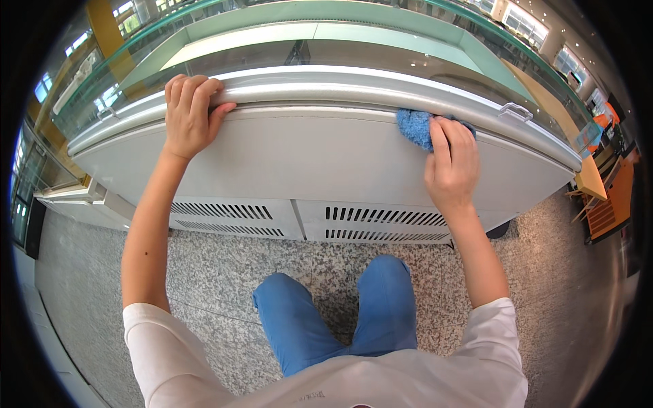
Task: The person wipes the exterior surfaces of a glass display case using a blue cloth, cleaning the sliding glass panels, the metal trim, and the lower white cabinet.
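My left hand point(193, 115) curls over the rounded silver rail point(306, 93) along the top front edge of a glass display case, its thumb below. In my right hand point(454, 158) is a fluffy blue cloth point(416, 127), pressed against the top of the case's white front panel point(306, 153), just under the rail. Part of the cloth is hidden behind my fingers. Above the rail lies a clear glass panel point(357, 53) with two small handles, one of them the right handle point(515, 112). Pale green inner walls point(326, 10) show through the glass.
Slotted vents point(382, 217) run along the case's lower front. My bent knees point(385, 275) are close before it, over a speckled stone floor point(214, 285). Wooden furniture point(607, 214) stands at the far right, and another white cabinet point(97, 204) adjoins on the left.
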{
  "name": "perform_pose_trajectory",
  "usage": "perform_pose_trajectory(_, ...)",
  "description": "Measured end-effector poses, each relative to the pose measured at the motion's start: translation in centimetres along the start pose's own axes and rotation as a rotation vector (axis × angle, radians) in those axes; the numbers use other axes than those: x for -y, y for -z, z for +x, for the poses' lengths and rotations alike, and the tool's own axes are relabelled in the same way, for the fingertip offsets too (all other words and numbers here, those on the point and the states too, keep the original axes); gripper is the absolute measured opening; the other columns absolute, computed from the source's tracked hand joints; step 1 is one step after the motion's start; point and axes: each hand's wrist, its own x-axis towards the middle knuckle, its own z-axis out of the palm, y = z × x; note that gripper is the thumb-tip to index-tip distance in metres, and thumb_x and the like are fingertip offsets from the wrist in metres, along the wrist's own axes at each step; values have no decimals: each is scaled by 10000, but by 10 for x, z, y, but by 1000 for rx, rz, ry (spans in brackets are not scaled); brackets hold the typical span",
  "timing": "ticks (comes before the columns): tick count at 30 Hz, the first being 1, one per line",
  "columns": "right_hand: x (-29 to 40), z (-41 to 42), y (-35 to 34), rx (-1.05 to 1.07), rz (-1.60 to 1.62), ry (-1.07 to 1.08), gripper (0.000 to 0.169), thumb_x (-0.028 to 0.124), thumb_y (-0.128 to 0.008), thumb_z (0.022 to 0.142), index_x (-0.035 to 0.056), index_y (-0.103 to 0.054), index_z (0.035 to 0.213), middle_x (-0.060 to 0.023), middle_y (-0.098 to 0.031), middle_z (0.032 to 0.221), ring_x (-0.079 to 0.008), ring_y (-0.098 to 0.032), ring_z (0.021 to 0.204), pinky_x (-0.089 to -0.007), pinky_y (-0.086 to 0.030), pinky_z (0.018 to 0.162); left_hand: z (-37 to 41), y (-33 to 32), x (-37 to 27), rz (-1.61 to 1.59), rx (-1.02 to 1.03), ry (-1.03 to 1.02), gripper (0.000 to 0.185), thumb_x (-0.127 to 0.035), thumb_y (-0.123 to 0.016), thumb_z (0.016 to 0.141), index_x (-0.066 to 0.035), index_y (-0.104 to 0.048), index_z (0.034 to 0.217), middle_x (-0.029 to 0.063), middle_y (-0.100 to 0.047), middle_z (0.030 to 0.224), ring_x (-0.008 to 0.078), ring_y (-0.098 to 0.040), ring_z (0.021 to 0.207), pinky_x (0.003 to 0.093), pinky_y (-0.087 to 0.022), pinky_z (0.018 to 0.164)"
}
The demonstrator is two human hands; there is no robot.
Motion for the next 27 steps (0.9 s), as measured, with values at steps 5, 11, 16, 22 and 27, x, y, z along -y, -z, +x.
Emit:
perform_pose_trajectory(5, 49, 3, -16, -120, -40, -341, 370, -116, -581, 718, -56, -643, 1079, -174, -592, 1085, -360, -576, 1068, -443, -484, 923, -5, 25, 25, 16, 117, -39, 409, -288, -738, 822, -69, -543, 1108, 103, -554, 1065, 309, -494, 975, 427, -384, 897)
perform_pose_trajectory(11, 108, 23, -59, -230, -23, -431, 380, -104, -581, 728, -60, -652, 1099, -190, -606, 1131, -359, -570, 1120, -460, -484, 927, -25, 13, 38, 96, -66, 44, 502, -440, -776, 748, -87, -579, 1047, 106, -556, 1100, 309, -480, 1014, 419, -345, 934)
perform_pose_trajectory(16, 193, 70, -96, -146, 235, -163, 372, 16, -608, 789, -37, -640, 1156, -179, -620, 1155, -328, -580, 1134, -429, -455, 962, -50, -15, 20, 163, -304, 333, 595, -566, -798, 672, -135, -619, 1043, 59, -556, 1098, 251, -434, 1052, 373, -320, 916)
perform_pose_trajectory(22, 140, 67, -80, -71, 240, 207, 384, 96, -622, 781, -39, -643, 1140, -107, -659, 1115, -233, -624, 1080, -337, -442, 945, -59, -10, 30, 109, -277, 346, 598, -559, -807, 674, -128, -617, 1043, 20, -574, 1047, 229, -428, 1033, 367, -294, 920)
perform_pose_trajectory(27, 39, 25, -17, 85, -78, 166, 334, -14, -593, 791, -54, -641, 1119, -153, -662, 1110, -288, -646, 1051, -405, -485, 890, -52, -12, 28, 132, -314, 312, 593, -567, -799, 684, -129, -614, 1039, 17, -577, 1030, 221, -440, 1014, 359, -295, 911)
